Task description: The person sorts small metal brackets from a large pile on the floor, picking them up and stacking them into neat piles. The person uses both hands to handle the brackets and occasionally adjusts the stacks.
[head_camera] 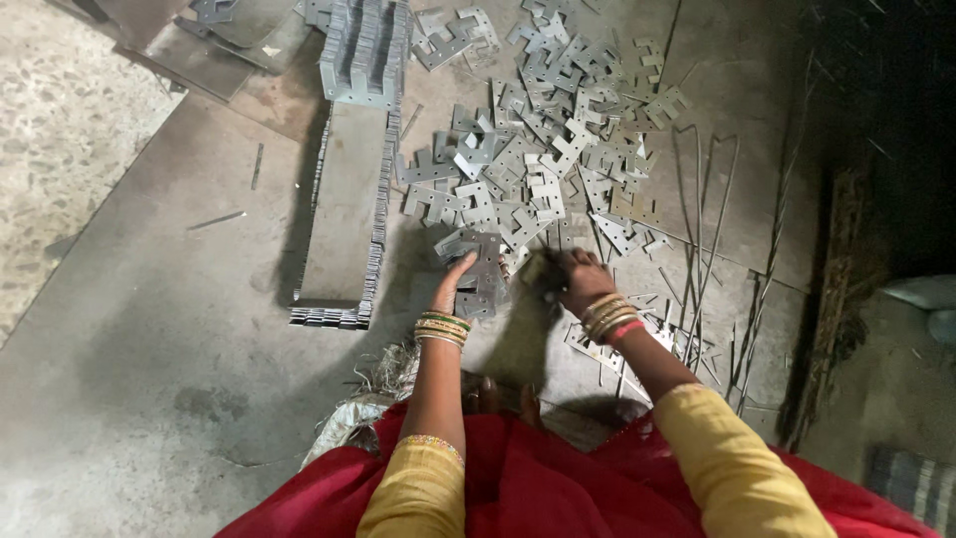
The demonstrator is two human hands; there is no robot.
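A loose heap of flat grey metal plates (543, 149) with notched edges lies spread on the floor in front of me. My left hand (453, 284) rests fingers-down on a small stack of these plates (485, 274) at the near edge of the heap. My right hand (578, 279), blurred, is closed around one or more plates (538, 267) just to the right of that stack. Bangles ring both wrists. Yellow sleeves and a red cloth over my lap fill the bottom of the view.
A long tray-like row of plates stood on edge (344, 199) lies to the left, with a neat upright bundle (363, 50) behind it. Thin metal rods (707, 249) lie on the right. Sheet scraps (189, 40) sit far left.
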